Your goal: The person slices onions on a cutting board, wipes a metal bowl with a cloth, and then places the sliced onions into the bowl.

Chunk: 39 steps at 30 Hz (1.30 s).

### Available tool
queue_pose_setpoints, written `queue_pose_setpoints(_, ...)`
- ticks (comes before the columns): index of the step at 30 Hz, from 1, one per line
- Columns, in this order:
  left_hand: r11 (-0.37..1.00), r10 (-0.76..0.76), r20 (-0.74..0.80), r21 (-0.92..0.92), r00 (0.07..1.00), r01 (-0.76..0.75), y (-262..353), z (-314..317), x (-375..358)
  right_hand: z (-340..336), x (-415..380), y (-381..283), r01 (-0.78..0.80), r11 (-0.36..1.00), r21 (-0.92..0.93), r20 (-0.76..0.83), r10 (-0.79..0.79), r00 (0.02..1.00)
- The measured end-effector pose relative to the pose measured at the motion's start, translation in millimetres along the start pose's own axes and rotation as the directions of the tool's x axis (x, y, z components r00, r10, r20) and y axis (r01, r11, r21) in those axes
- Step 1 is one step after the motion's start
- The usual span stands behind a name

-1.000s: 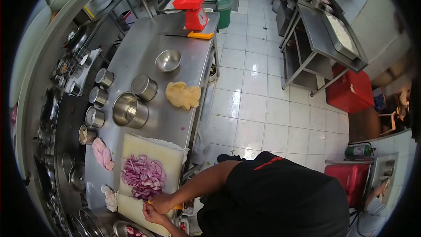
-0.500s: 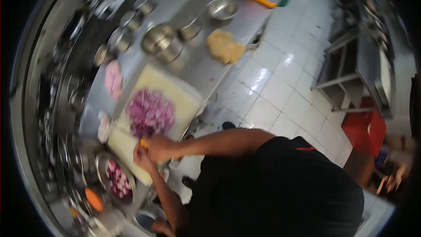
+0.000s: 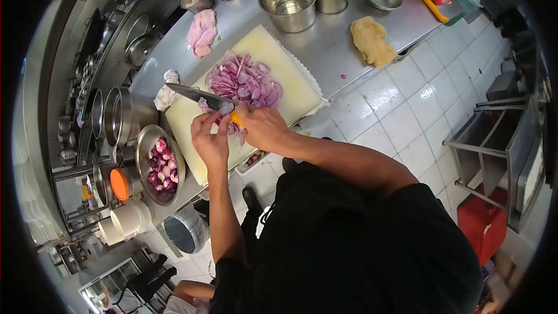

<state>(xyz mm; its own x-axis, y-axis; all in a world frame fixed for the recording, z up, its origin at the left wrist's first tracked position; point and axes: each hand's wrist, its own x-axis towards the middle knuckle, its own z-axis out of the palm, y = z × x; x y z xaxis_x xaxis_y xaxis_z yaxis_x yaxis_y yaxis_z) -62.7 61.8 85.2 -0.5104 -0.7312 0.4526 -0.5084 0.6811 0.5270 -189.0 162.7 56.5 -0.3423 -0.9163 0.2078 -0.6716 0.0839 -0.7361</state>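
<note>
Over the cutting board [image 3: 293, 78], a knife blade [image 3: 200, 96], unseen earlier, extends past the hands [image 3: 263, 129].

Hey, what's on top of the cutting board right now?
A heap of sliced purple onion lies on the cutting board. The right hand holds a knife over the board, with the left hand close by. The surface under the heap is covered.

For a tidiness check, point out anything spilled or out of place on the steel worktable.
A small purple scrap, likely onion, lies loose on the steel worktable near its edge, away from the sliced red onions on the cutting board.
</note>
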Motion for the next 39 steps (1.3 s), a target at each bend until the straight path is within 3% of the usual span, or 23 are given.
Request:
queue_pose_setpoints(7,0.955,0.202,0.105,0.201,0.974,-0.22,-14,22,30,11,-15,0,0.056,0.996,-0.068,-0.012,-0.057,0.998)
queue_pose_setpoints(13,0.997,-0.004,-0.039,0.081,0.999,0.007,-3,-28,31,13,-21,-11,0.017,1.0,0.019,-0.058,-0.016,0.998)
queue_pose_setpoints(17,0.977,-0.138,-0.092,0.152,0.986,0.151,-68,-82,11,7,-11,-29,-0.098,0.991,0.096,0.146,0.084,0.986)
queue_pose_setpoints(19,0.973,-0.194,-0.135,0.103,0.972,0.209,-126,-107,-3,11,-10,-42,-0.117,0.988,0.098,0.189,0.097,0.977)
queue_pose_setpoints(21,0.94,-0.247,-0.135,0.209,0.96,0.271,-164,-132,-11,29,-11,-50,-0.137,0.985,0.105,0.174,0.118,0.978)
queue_pose_setpoints(24,0.893,-0.383,-0.112,0.208,0.917,0.398,-212,-154,-16,53,-12,-64,-0.204,0.969,0.137,0.19,0.177,0.966)
queue_pose_setpoints(28,0.906,-0.214,-0.033,0.368,0.976,0.211,-279,-151,-7,82,-20,-68,-0.315,0.923,0.222,0.204,0.271,0.941)
queue_pose_setpoints(31,0.804,-0.235,-0.01,0.56,0.972,0.2,-282,-147,16,88,-24,-71,-0.373,0.909,0.184,0.174,0.344,0.923)
queue_pose_setpoints(34,0.767,-0.327,0.115,0.613,0.938,0.192,-304,-138,32,86,-28,-70,-0.366,0.925,0.103,0.073,0.36,0.93)
queue_pose_setpoints(36,0.773,-0.347,0.14,0.602,0.927,0.198,-316,-134,36,84,-29,-65,-0.35,0.933,0.085,0.006,0.351,0.936)
queue_pose_setpoints(39,0.807,-0.354,0.131,0.543,0.926,0.232,-319,-129,39,80,-23,-64,-0.396,0.918,0.031,0.048,0.395,0.918)
